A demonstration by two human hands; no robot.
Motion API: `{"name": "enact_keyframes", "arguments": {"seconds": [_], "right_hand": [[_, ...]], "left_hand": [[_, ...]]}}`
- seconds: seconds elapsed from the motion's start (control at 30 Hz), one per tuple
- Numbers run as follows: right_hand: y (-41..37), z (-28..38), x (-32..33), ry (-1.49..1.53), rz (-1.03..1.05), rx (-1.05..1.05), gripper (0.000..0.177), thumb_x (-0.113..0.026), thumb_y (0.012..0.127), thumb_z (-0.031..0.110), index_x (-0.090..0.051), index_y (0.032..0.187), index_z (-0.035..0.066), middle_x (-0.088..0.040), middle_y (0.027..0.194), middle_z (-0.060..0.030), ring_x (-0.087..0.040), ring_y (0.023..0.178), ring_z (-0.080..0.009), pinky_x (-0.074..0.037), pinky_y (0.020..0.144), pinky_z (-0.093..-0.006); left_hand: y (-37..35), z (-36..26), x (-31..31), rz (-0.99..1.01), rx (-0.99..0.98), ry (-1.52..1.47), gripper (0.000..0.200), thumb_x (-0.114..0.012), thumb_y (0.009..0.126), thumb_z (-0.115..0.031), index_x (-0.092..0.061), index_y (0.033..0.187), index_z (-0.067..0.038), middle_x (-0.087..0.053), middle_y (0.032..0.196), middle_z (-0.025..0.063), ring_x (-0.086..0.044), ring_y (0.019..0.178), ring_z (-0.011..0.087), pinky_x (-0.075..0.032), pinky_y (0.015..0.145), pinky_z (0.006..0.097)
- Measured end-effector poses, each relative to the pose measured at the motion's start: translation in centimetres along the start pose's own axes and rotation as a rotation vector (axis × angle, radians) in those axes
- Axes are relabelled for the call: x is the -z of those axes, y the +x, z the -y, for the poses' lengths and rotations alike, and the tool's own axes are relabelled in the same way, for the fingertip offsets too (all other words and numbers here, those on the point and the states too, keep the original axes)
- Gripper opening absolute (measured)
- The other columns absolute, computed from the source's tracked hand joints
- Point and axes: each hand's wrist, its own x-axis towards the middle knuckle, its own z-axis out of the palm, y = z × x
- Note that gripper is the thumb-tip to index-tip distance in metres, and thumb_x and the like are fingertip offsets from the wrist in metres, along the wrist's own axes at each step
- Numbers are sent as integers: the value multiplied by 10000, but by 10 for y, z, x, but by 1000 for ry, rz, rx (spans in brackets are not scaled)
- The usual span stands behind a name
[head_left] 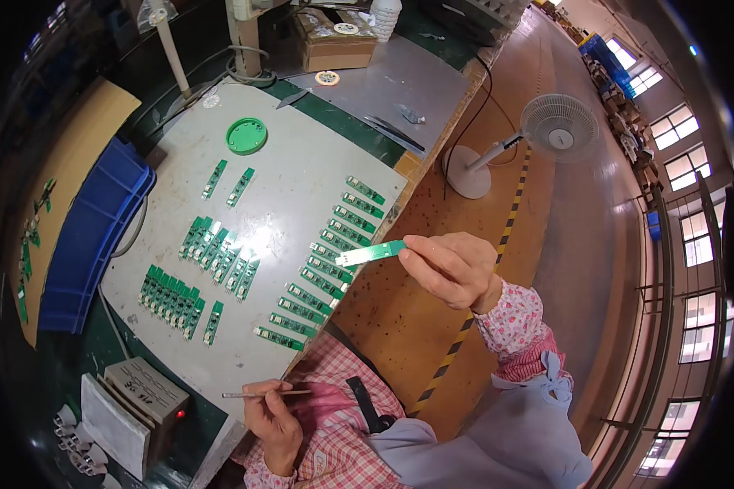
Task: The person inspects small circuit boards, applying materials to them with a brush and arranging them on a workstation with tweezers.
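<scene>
My right hand (453, 269) pinches one end of a narrow green circuit board (373, 253), raised over the edge of the table. Behind that board runs a slanting row of similar boards (304, 292) along the table edge nearest me. Lower in view, my left hand (273, 420) is closed around a thin, stick-like tool (240, 395), held level near the table's corner. More strips lie in a middle group (218, 251) and a tightly packed group (170, 298) on the grey table mat (302, 147). A round green dish (246, 136) stands farther back.
A blue bin (98, 236) with cardboard beside it flanks the table on the left. A box-shaped device (147, 395) with a red light sits lower left. Tweezers (394, 133) and a cardboard box (334, 41) lie at the back. A fan (559, 129) stands on the floor.
</scene>
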Motion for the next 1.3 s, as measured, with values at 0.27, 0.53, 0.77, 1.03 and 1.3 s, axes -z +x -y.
{"name": "enact_keyframes", "arguments": {"seconds": [0.27,0.53,0.77,1.03,1.3], "right_hand": [[23,42,28,-6,-17,146,200,-679,766,76,-680,964,112,-681,1003,-31,-626,716,-98,-508,596,-202],[34,76,44,46,31,158,229,-683,742,74,-692,969,94,-686,1006,-38,-634,717,-110,-514,595,-211],[31,103,40,187,82,57,281,-718,739,12,-664,1012,51,-686,1025,-81,-635,677,-151,-483,534,-235],[34,180,36,1361,470,-1339,165,-702,882,75,-613,1008,17,-636,806,11,-570,645,-22,-440,537,-175],[42,194,30,1668,646,-1700,241,-691,890,116,-604,1084,3,-642,809,-3,-540,603,-20,-412,497,-156]], "left_hand": [[-23,4,5,-2,-133,-45,154,-409,1020,-70,-531,1009,23,-594,864,95,-588,785,136,-481,718,253],[-39,9,11,-67,-147,-132,69,-506,932,29,-570,906,37,-617,837,123,-614,722,221,-483,653,309],[-41,8,18,-51,-107,-222,98,-477,959,-3,-565,976,37,-606,846,110,-615,719,191,-477,654,299],[-29,-10,43,12,240,-397,127,-493,997,-74,-564,1077,-6,-450,790,-34,-374,673,28,-314,593,189],[-24,-12,53,209,419,-730,308,-580,943,-25,-491,1234,18,-477,834,-41,-410,708,3,-324,610,148]]}}
